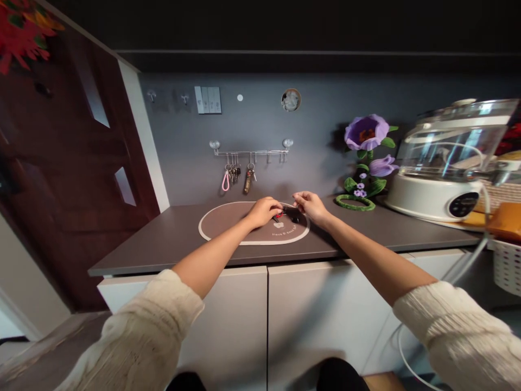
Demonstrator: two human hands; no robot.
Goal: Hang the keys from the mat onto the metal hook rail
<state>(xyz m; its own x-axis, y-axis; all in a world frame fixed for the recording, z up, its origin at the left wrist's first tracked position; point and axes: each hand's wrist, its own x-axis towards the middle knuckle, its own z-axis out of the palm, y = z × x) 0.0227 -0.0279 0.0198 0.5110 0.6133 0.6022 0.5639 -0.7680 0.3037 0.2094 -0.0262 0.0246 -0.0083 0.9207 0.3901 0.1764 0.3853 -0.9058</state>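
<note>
Both my arms reach out over a brown oval mat (228,227) with a pale rim, lying on the dark grey counter (171,239). My left hand (264,210) is curled with its fingers closed on a small red and black object (281,215), perhaps a key fob, that rests on the mat. My right hand (310,207) hovers just right of it, fingers pinched together over a small dark thing (295,218) I cannot make out. The two hands are a few centimetres apart.
On the grey wall behind hangs a rail (250,153) with key bunches (233,176). A purple knitted flower (366,157) stands at the right, then a white appliance with a clear lid (445,163). A dark wooden door (69,163) is at the left. White cabinet doors (301,315) lie below the counter.
</note>
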